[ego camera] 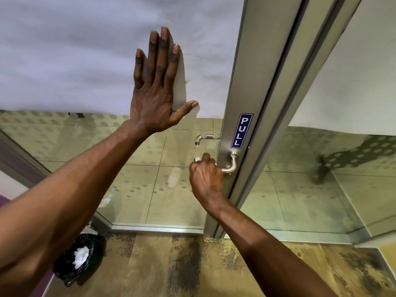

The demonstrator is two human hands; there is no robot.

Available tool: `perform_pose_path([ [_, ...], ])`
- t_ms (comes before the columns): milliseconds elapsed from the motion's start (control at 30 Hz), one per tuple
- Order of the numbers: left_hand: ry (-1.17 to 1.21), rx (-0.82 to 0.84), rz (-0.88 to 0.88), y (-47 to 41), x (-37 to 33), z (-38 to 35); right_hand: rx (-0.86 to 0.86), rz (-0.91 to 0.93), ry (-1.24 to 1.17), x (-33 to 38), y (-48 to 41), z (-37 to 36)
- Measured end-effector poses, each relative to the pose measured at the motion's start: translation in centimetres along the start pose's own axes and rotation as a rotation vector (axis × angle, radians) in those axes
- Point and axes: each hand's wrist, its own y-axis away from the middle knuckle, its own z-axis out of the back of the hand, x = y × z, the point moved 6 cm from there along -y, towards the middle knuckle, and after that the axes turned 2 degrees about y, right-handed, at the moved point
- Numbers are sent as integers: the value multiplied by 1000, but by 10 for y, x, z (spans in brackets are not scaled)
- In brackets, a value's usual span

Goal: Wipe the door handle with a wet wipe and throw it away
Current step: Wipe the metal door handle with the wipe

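right hand [206, 179] gripping door handle [230, 166]; "PULL" label [241, 130]

— Where does the single view look from?
— From the person's head, facing forward and down at a glass door [107, 61], close up.
— How wide?
— Wide-angle: it takes in both forearms, the metal door frame [240, 103] and the carpet [171, 264] below. There is no second view.

I count two hands [158, 93], two handles [230, 166], one sign [241, 130] at one o'clock, one bin [75, 260] at seven.
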Motion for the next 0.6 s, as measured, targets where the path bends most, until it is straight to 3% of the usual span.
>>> perform_pose_path([
  [400, -10, 11, 0, -1, 0, 0, 32, -105, 2, 11, -34, -2],
  [600, -18, 65, -3, -2, -2, 4, -71, -124, -60, 5, -39, 10],
])
